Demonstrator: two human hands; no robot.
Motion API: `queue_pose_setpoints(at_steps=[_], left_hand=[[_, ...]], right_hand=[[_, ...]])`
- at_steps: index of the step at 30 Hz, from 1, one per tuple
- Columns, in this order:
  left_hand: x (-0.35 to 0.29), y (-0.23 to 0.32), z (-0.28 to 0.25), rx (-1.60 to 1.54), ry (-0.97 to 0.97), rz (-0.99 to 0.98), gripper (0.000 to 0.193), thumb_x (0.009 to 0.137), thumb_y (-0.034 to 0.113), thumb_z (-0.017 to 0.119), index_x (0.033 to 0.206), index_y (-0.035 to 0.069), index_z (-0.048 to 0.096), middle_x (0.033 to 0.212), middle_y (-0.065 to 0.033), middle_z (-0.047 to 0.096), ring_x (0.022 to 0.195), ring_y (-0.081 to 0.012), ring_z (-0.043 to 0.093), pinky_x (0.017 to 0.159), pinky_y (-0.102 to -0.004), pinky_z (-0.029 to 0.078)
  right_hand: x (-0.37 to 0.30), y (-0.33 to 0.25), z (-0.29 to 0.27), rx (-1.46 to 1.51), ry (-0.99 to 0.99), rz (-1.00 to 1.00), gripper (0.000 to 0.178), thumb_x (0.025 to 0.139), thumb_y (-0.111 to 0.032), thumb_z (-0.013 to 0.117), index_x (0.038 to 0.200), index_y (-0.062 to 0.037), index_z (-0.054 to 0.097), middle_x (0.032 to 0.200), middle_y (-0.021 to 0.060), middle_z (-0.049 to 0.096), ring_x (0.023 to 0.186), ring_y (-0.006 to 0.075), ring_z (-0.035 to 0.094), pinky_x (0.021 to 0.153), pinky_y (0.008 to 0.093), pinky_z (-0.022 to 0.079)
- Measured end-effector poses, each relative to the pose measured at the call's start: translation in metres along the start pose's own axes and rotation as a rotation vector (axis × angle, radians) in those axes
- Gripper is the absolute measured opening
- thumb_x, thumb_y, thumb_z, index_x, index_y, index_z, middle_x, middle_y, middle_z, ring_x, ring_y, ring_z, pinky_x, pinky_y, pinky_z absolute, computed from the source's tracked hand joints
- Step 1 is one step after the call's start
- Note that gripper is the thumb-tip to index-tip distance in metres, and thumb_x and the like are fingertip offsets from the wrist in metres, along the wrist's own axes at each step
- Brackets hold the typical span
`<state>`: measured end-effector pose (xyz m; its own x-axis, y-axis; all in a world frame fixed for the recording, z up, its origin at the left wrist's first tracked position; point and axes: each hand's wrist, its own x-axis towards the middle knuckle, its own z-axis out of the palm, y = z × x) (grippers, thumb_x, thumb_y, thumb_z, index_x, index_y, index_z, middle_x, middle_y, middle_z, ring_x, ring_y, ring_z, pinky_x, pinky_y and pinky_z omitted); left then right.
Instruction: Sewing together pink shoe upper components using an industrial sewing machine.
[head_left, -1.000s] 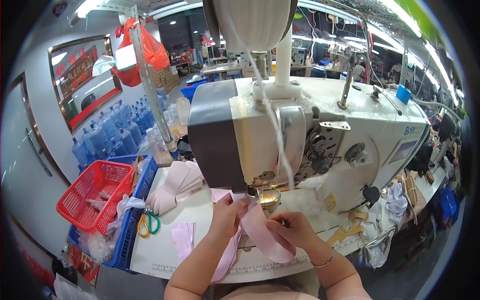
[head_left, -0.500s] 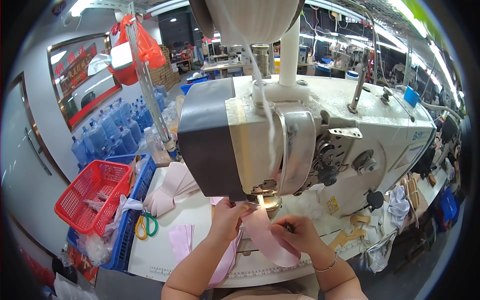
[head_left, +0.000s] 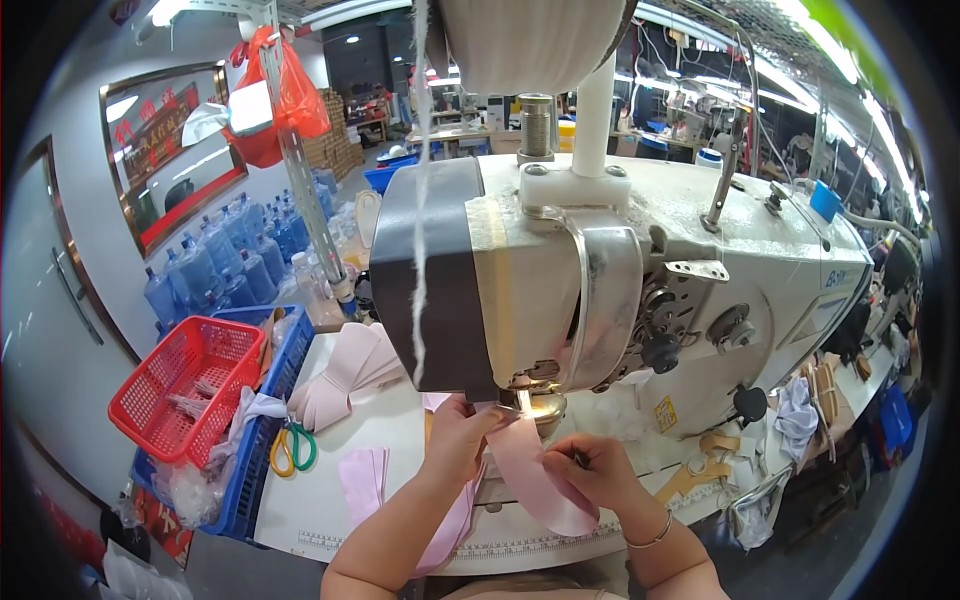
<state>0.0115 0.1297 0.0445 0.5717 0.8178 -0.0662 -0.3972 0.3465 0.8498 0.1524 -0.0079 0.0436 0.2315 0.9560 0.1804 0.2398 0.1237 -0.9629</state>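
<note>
A pale pink curved fabric piece (head_left: 540,485) lies under the needle area of a large sewing machine (head_left: 690,240), where a small lamp lights it. At its far left edge, close to the presser foot, my left hand (head_left: 462,435) is closed in a pinch on the cloth. My right hand (head_left: 590,468) has its fingers curled at the piece's right edge, gripping it; a small dark thing shows among those fingers, too little to name. Beside my left forearm lie more pink fabric pieces (head_left: 362,478), partly hidden by it. A white fluffy strand (head_left: 420,250) hangs before the machine head.
At left, a red basket (head_left: 190,395) sits on a blue crate (head_left: 240,480). Scissors (head_left: 292,450) with yellow and green handles and fanned pale pieces (head_left: 345,385) lie on the white table (head_left: 315,515). Tan strips (head_left: 690,475) and a plastic bag (head_left: 755,505) are at right.
The white strand has swung left across the machine head. The view has shifted slightly, and both hands stay at nearly the same places on the pink fabric.
</note>
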Motion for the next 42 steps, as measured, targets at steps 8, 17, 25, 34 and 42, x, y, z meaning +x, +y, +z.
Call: queue_pose_setpoints(at_steps=[8, 17, 25, 34, 42], left_hand=[[0.004, 0.009, 0.009, -0.021, -0.01, 0.053, 0.031, 0.075, -0.01, 0.051, 0.105, -0.003, 0.05, 0.094, -0.0124, 0.06, 0.08, -0.0188, 0.062, 0.069, -0.0278, 0.053], [0.009, 0.007, 0.002, -0.033, 0.03, 0.095, 0.034, 0.073, -0.007, 0.055, 0.106, 0.0, 0.051, 0.097, -0.0096, 0.059, 0.082, -0.0184, 0.06, 0.071, -0.0287, 0.052], [0.017, 0.054, 0.004, 1.054, -0.376, 0.232, 0.03, 0.067, 0.012, 0.07, 0.095, 0.004, 0.063, 0.09, -0.0056, 0.062, 0.085, -0.0143, 0.057, 0.075, -0.0274, 0.045], [0.03, 0.035, -0.022, 0.789, -0.333, -0.13, 0.028, 0.072, 0.01, 0.068, 0.098, 0.002, 0.062, 0.094, -0.005, 0.061, 0.085, -0.0129, 0.057, 0.076, -0.0268, 0.045], [-0.004, -0.031, -0.007, 0.481, -0.047, 0.324, 0.016, 0.083, 0.01, 0.056, 0.094, 0.0, 0.062, 0.083, -0.001, 0.061, 0.071, -0.0079, 0.055, 0.065, -0.0213, 0.044]], right_hand=[[0.008, -0.008, 0.0, -0.081, 0.026, 0.038, 0.013, 0.081, -0.013, 0.062, 0.082, 0.0001, 0.063, 0.063, -0.0003, 0.057, 0.058, 0.0036, 0.047, 0.053, 0.0204, 0.041], [0.014, -0.009, -0.003, -0.054, 0.023, 0.0, 0.011, 0.079, -0.012, 0.065, 0.081, -0.0008, 0.064, 0.064, -0.0017, 0.058, 0.059, 0.0021, 0.048, 0.052, 0.0181, 0.04], [0.092, 0.015, -0.071, -0.88, 0.586, -0.697, 0.009, 0.066, -0.002, 0.063, 0.074, -0.0034, 0.058, 0.064, 0.0063, 0.057, 0.06, 0.0272, 0.055, 0.055, 0.0359, 0.044], [0.017, 0.01, 0.013, -1.047, 0.391, -0.945, 0.03, 0.062, -0.006, 0.064, 0.092, -0.0127, 0.064, 0.097, -0.0015, 0.061, 0.072, 0.0155, 0.055, 0.064, 0.0264, 0.045], [0.037, -0.013, -0.014, -0.807, 0.192, -0.776, 0.043, 0.054, 0.0, 0.063, 0.096, -0.0124, 0.061, 0.096, 0.0021, 0.061, 0.074, 0.0214, 0.058, 0.062, 0.0303, 0.047]])
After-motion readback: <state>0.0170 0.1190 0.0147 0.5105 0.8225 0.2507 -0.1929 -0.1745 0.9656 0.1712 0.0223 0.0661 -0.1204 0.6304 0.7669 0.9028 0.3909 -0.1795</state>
